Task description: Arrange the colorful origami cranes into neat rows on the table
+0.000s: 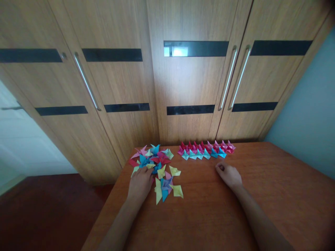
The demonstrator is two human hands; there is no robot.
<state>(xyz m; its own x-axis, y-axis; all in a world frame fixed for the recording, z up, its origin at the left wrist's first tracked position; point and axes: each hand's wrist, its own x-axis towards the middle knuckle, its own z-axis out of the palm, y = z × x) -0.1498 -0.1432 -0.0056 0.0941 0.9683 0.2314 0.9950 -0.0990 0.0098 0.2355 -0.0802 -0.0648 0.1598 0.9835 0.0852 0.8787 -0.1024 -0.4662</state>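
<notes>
My left hand (141,181) lies over the near-left part of a loose pile of folded paper pieces (161,158), its fingers stretched out onto blue and yellow ones. Some pieces are hidden beneath it. The pile mixes pink, red, blue, pale green and yellow origami shapes. My right hand (229,175) rests on the table in a loose fist, with nothing visible in its fingers. Just beyond it stand neat rows of folded paper pieces (206,150), red and pink behind, pale and brighter blue in front.
The brown wooden table (199,216) ends at the left in a slanted edge. A wooden wardrobe (183,83) with metal handles and dark strips rises behind the table. A white door (28,143) is at the left and a blue-grey wall (306,108) at the right.
</notes>
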